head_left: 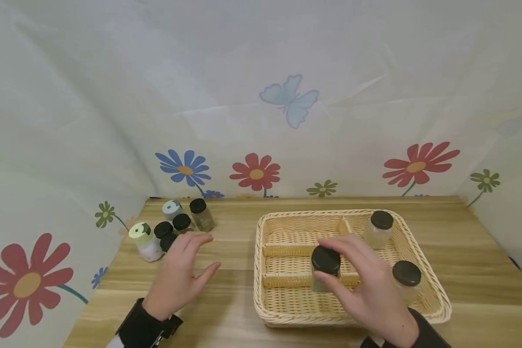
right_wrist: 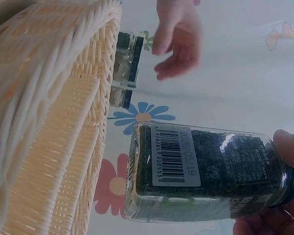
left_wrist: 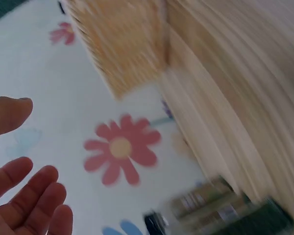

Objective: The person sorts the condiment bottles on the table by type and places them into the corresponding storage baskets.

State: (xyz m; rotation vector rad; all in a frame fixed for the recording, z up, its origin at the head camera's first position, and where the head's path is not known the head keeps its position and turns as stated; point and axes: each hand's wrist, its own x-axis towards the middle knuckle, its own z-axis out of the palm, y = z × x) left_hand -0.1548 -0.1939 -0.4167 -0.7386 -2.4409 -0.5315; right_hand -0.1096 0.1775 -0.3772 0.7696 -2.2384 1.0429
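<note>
Tabletop [head_left: 226,290] bears a wicker basket [head_left: 258,270], two black-lidded jars [head_left: 381,220] already in its right section; the container cluster [head_left: 181,222] at left seems yet to go in. One jar [right_wrist: 210,171] (dark flakes inside) hangs over the basket's left side, its lid [head_left: 326,259] pinched by the right fingers [head_left: 348,245]; the left fingers [head_left: 197,240] spread loosely, empty.

Head: left hand [head_left: 178,275] partly hides one dark-lidded jar [head_left: 167,241]; right hand [head_left: 369,285] partly blocks another jar [head_left: 407,278] in the basket [head_left: 258,270]. Left wrist: basket blurred, cut by top edge; jar labels [left_wrist: 228,212], possibly printed, too smeared to read.
</note>
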